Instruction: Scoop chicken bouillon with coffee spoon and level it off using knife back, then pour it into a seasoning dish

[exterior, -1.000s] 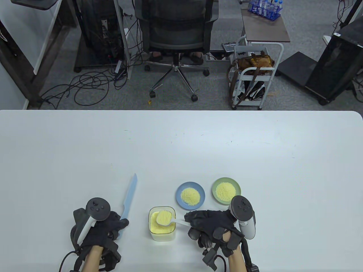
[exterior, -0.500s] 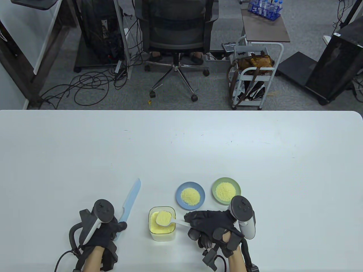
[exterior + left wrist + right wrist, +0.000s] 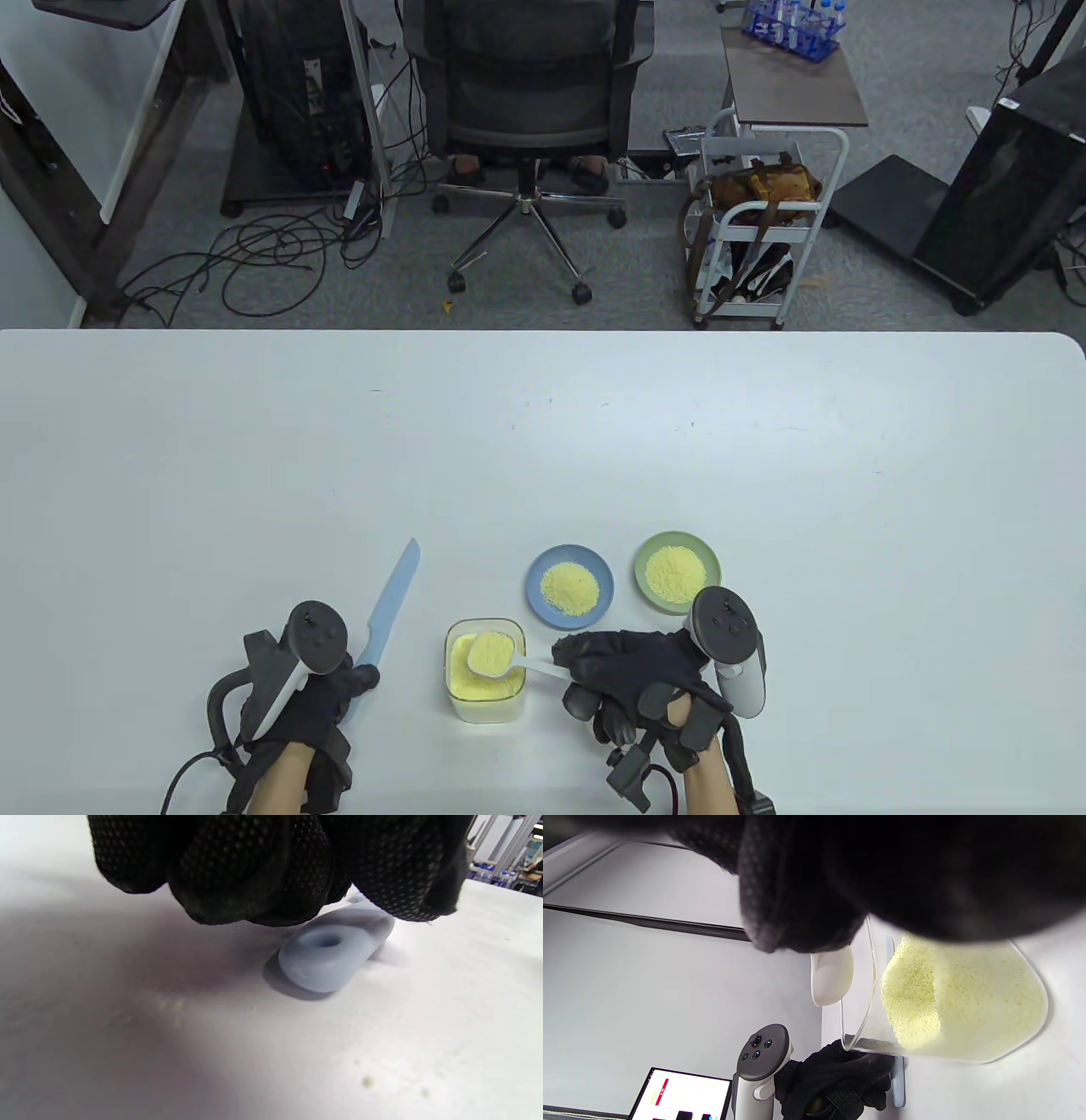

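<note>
Fingers [image 3: 585, 671] of the right hand [image 3: 645, 679] pinch the coffee spoon [image 3: 501, 658], heaped above the bouillon container [image 3: 484, 700]. Left hand [image 3: 310, 705] curls round the knife [image 3: 386, 607] handle; the blade has swung right toward the spoon, so levelling looks next.

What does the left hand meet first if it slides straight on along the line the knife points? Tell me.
Nothing, as far as the table view shows: the left hand grips the knife, whose blade points up-right across bare table, passing left of the bouillon container.
</note>
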